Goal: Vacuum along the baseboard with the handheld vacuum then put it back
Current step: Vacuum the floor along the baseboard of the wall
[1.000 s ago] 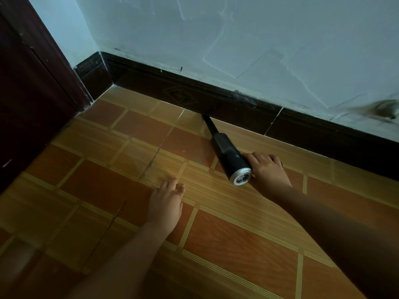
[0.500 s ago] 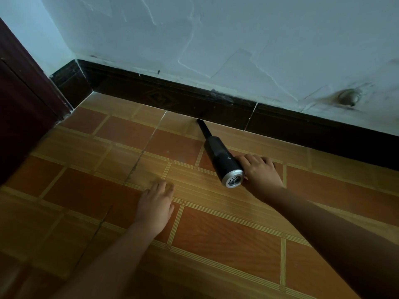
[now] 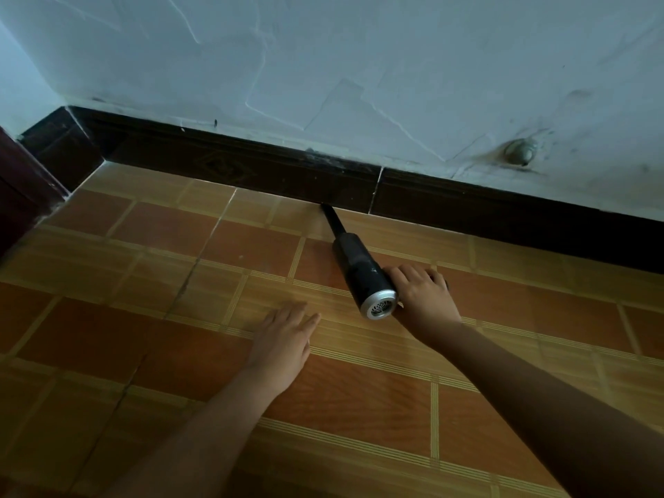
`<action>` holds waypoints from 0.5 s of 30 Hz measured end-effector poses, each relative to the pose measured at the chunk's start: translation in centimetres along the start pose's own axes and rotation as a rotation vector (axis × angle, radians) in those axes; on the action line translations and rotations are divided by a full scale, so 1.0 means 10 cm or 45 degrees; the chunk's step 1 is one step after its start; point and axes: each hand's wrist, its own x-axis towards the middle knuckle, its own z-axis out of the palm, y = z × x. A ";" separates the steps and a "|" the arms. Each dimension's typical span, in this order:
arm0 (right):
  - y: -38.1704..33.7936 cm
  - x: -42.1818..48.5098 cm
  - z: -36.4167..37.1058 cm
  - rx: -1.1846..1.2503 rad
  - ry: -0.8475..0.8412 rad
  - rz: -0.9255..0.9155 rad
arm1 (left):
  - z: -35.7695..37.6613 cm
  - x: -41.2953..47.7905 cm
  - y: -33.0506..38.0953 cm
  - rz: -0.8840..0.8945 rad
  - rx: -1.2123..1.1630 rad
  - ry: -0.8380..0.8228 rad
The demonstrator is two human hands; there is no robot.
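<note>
The black handheld vacuum (image 3: 359, 269) lies low over the tiled floor, its silver rear grille facing me. Its thin nozzle tip touches the foot of the dark baseboard (image 3: 273, 170), just left of a pale vertical joint in the board. My right hand (image 3: 422, 292) is wrapped around the vacuum's handle, which the fingers mostly hide. My left hand (image 3: 284, 339) rests flat on the floor to the left of the vacuum, fingers spread and holding nothing.
Orange and tan floor tiles (image 3: 359, 407) fill the foreground, with a dark crack (image 3: 187, 282) running through them at the left. A dark red door or frame (image 3: 21, 188) stands at the far left corner. The white wall above carries a small round fitting (image 3: 521, 152).
The vacuum and my right hand have slid right along the baseboard, away from the corner and towards the pale joint. The view has followed right; my left hand stays flat on the floor.
</note>
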 end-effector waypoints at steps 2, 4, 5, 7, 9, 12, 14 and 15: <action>0.04 -0.06 -0.01 -0.010 -0.009 0.021 | 0.03 0.02 0.05 0.023 0.011 0.019; 0.08 -0.11 0.00 -0.005 -0.005 0.042 | 0.05 0.02 0.08 0.049 0.009 0.008; 0.10 -0.15 0.00 0.000 0.004 0.048 | 0.05 0.01 0.09 0.064 0.001 -0.008; 0.15 -0.21 0.01 -0.008 0.013 0.061 | 0.07 0.01 0.11 0.078 0.034 -0.054; 0.21 -0.27 0.00 -0.010 0.016 0.080 | 0.08 0.01 0.12 0.049 0.043 -0.080; 0.28 -0.36 0.00 -0.036 0.036 0.107 | 0.04 0.01 0.17 0.034 -0.007 -0.101; 0.32 -0.40 0.01 -0.034 0.045 0.120 | 0.06 0.01 0.16 0.042 0.004 -0.070; 0.33 -0.42 0.02 -0.031 0.044 0.127 | 0.05 0.01 0.15 0.036 0.024 -0.103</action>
